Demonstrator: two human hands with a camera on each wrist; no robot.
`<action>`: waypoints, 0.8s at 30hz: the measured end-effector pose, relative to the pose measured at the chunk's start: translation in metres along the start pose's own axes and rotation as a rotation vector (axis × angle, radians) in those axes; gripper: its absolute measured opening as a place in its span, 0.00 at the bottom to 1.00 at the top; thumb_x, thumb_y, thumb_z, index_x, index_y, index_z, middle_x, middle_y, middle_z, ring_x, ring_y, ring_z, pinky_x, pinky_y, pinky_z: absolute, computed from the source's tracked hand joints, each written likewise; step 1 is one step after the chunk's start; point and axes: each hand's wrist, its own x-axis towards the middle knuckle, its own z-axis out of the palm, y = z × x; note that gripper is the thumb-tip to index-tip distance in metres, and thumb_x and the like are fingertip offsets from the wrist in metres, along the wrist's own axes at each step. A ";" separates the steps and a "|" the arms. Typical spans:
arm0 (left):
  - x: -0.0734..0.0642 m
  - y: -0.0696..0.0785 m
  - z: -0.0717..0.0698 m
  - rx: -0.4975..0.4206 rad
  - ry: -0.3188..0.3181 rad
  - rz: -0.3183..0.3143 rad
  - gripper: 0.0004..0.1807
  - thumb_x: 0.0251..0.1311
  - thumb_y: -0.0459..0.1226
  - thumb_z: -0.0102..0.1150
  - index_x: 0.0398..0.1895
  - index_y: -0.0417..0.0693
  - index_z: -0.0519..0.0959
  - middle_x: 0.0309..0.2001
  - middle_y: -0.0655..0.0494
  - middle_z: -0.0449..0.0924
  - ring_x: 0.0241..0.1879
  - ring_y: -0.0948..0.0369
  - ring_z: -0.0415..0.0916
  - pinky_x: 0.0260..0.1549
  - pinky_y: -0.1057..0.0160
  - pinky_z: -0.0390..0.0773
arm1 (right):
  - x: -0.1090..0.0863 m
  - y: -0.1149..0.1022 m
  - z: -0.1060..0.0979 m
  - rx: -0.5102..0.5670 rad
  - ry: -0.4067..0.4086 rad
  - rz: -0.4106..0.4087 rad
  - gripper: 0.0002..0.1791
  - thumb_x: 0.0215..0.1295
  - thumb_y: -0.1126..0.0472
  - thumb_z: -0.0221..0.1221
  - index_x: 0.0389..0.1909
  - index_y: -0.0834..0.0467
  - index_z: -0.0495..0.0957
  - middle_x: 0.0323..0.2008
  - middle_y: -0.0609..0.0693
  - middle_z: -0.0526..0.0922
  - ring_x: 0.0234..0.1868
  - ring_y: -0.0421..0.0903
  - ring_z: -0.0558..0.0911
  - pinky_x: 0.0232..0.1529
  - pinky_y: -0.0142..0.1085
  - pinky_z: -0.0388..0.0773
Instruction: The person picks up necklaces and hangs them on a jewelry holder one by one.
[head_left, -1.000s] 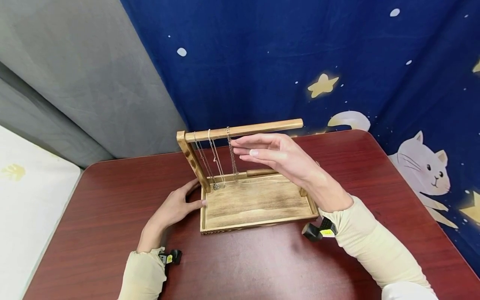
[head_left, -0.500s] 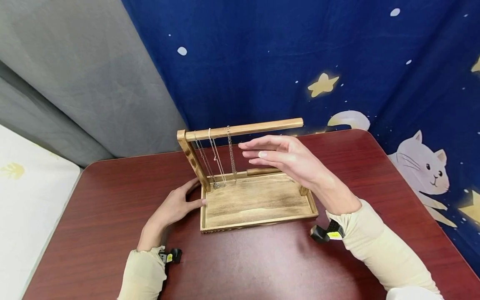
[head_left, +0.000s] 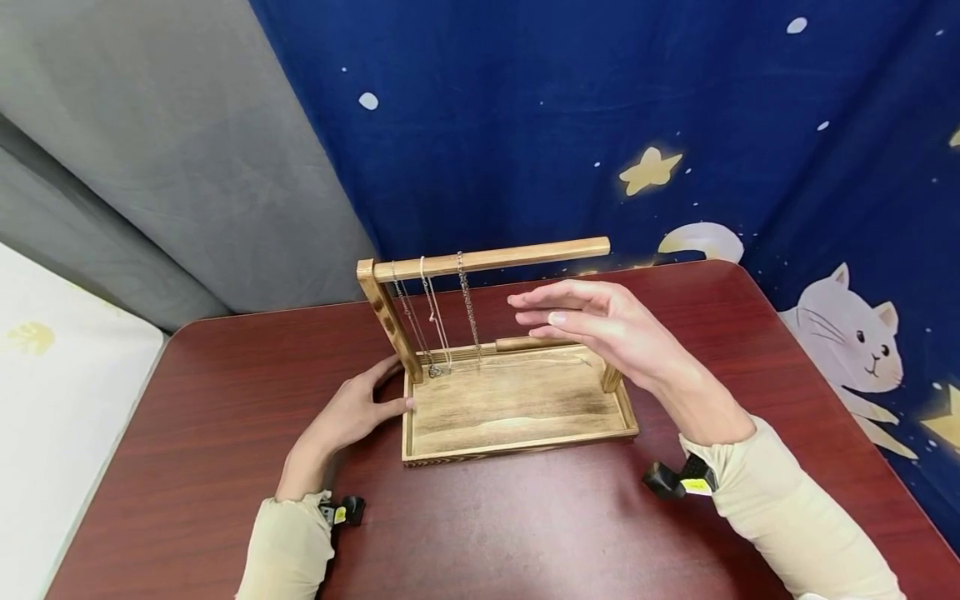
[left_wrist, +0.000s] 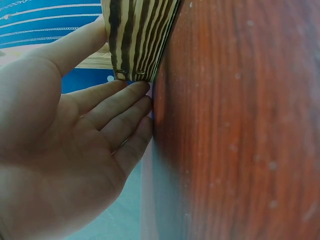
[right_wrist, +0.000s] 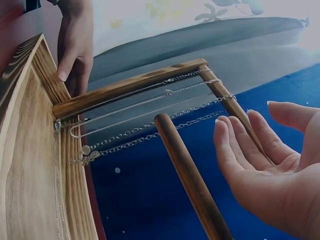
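Note:
A wooden necklace stand with a tray base (head_left: 517, 408) stands mid-table. From its upper bar (head_left: 540, 252) hang a thin left necklace (head_left: 412, 317), a pale middle necklace (head_left: 435, 308) and a chunkier silver chain necklace (head_left: 468, 304), also seen as a chain (right_wrist: 195, 107) in the right wrist view. My left hand (head_left: 352, 408) holds the tray's left end, thumb on the rim and fingers behind the corner, against the striped wall (left_wrist: 140, 37). Right of the chain necklace, my right hand (head_left: 600, 325) hovers with fingers extended, holding nothing; it hides part of the right post (head_left: 611, 381).
A lower, shorter bar (head_left: 532, 342) of the stand runs behind the tray, its free end toward the left. One thin chain (right_wrist: 60, 200) lies in the tray. Behind the dark red table (head_left: 495, 533) hang a grey curtain (head_left: 210, 150) and a blue curtain (head_left: 487, 125).
My right hand has drawn away to the right and slightly down from the chain necklace, which it was close to before. The left hand stays on the tray.

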 end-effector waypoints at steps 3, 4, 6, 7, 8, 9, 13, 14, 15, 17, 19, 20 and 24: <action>0.000 0.000 0.000 -0.002 0.001 -0.001 0.44 0.61 0.47 0.69 0.76 0.43 0.60 0.69 0.45 0.69 0.71 0.45 0.60 0.66 0.43 0.62 | -0.003 0.000 -0.002 -0.035 0.006 -0.006 0.19 0.72 0.71 0.53 0.61 0.70 0.74 0.61 0.64 0.77 0.59 0.61 0.78 0.61 0.50 0.74; 0.000 0.000 0.000 -0.003 -0.001 -0.002 0.44 0.61 0.47 0.69 0.76 0.43 0.60 0.69 0.45 0.69 0.71 0.45 0.60 0.66 0.43 0.62 | -0.004 0.001 -0.003 -0.047 0.005 -0.009 0.19 0.72 0.71 0.53 0.61 0.70 0.74 0.61 0.64 0.77 0.59 0.61 0.79 0.61 0.50 0.74; -0.001 0.000 0.000 -0.006 -0.004 -0.005 0.44 0.61 0.47 0.68 0.76 0.43 0.60 0.69 0.45 0.69 0.71 0.45 0.59 0.66 0.43 0.62 | -0.006 0.002 -0.004 -0.070 0.007 -0.010 0.18 0.72 0.71 0.52 0.61 0.70 0.74 0.60 0.62 0.78 0.58 0.62 0.79 0.60 0.50 0.74; -0.001 0.001 0.000 -0.007 -0.006 -0.007 0.44 0.61 0.47 0.68 0.76 0.43 0.60 0.69 0.45 0.68 0.71 0.45 0.59 0.66 0.43 0.62 | -0.008 0.002 -0.005 -0.078 0.008 -0.008 0.18 0.72 0.71 0.52 0.61 0.69 0.74 0.60 0.62 0.78 0.58 0.62 0.79 0.60 0.50 0.75; -0.001 0.001 0.000 -0.006 -0.006 -0.008 0.44 0.61 0.47 0.68 0.76 0.43 0.60 0.69 0.45 0.68 0.71 0.45 0.59 0.66 0.43 0.62 | -0.009 0.003 -0.006 -0.079 0.008 -0.007 0.18 0.72 0.71 0.52 0.61 0.70 0.74 0.60 0.62 0.78 0.58 0.62 0.79 0.60 0.51 0.74; -0.001 0.001 0.001 -0.006 -0.007 -0.007 0.44 0.61 0.47 0.68 0.76 0.43 0.60 0.69 0.45 0.68 0.71 0.45 0.59 0.66 0.43 0.62 | -0.011 0.003 -0.006 -0.082 0.007 -0.004 0.18 0.72 0.71 0.52 0.61 0.69 0.74 0.60 0.62 0.78 0.58 0.63 0.79 0.60 0.51 0.74; 0.000 0.001 0.001 -0.005 -0.002 -0.002 0.43 0.61 0.47 0.68 0.76 0.43 0.60 0.69 0.45 0.69 0.71 0.45 0.60 0.66 0.43 0.62 | -0.017 0.005 -0.007 -0.092 0.011 0.000 0.19 0.72 0.71 0.52 0.61 0.69 0.74 0.59 0.62 0.79 0.57 0.62 0.79 0.58 0.50 0.76; 0.000 0.001 0.000 -0.006 -0.001 -0.001 0.43 0.61 0.47 0.68 0.76 0.43 0.60 0.69 0.45 0.69 0.71 0.45 0.60 0.66 0.43 0.62 | -0.018 0.006 -0.008 -0.097 0.011 -0.001 0.19 0.72 0.71 0.52 0.61 0.69 0.74 0.59 0.63 0.79 0.57 0.62 0.80 0.57 0.49 0.77; 0.000 0.001 0.000 -0.007 -0.001 0.000 0.43 0.61 0.47 0.68 0.76 0.43 0.60 0.69 0.45 0.69 0.71 0.45 0.59 0.66 0.43 0.62 | -0.020 0.007 -0.008 -0.107 0.013 0.000 0.19 0.72 0.71 0.52 0.61 0.69 0.74 0.59 0.63 0.79 0.56 0.61 0.80 0.55 0.47 0.78; -0.001 0.001 0.000 -0.008 -0.001 0.002 0.43 0.61 0.46 0.69 0.76 0.43 0.60 0.69 0.45 0.69 0.71 0.45 0.59 0.66 0.43 0.62 | -0.023 0.008 -0.009 -0.110 0.018 0.003 0.19 0.72 0.71 0.52 0.61 0.70 0.73 0.59 0.64 0.79 0.55 0.60 0.81 0.53 0.46 0.79; -0.001 0.001 0.000 -0.006 -0.001 0.002 0.43 0.61 0.47 0.68 0.76 0.43 0.60 0.69 0.45 0.69 0.71 0.45 0.59 0.66 0.43 0.62 | -0.026 0.010 -0.010 -0.110 0.026 0.010 0.19 0.72 0.71 0.52 0.61 0.70 0.74 0.58 0.66 0.78 0.53 0.59 0.82 0.51 0.45 0.80; -0.001 0.001 0.000 -0.005 -0.001 0.001 0.43 0.61 0.47 0.68 0.76 0.43 0.60 0.69 0.45 0.69 0.71 0.45 0.59 0.66 0.43 0.62 | -0.027 0.011 -0.011 -0.106 0.030 0.014 0.18 0.71 0.71 0.52 0.61 0.70 0.74 0.58 0.66 0.78 0.53 0.59 0.82 0.51 0.45 0.80; -0.001 0.000 -0.001 -0.001 -0.002 -0.002 0.44 0.61 0.47 0.68 0.76 0.43 0.60 0.69 0.45 0.68 0.71 0.45 0.59 0.66 0.42 0.62 | -0.032 0.015 -0.012 -0.114 0.043 0.019 0.18 0.72 0.70 0.53 0.60 0.69 0.75 0.58 0.66 0.79 0.52 0.59 0.82 0.51 0.45 0.80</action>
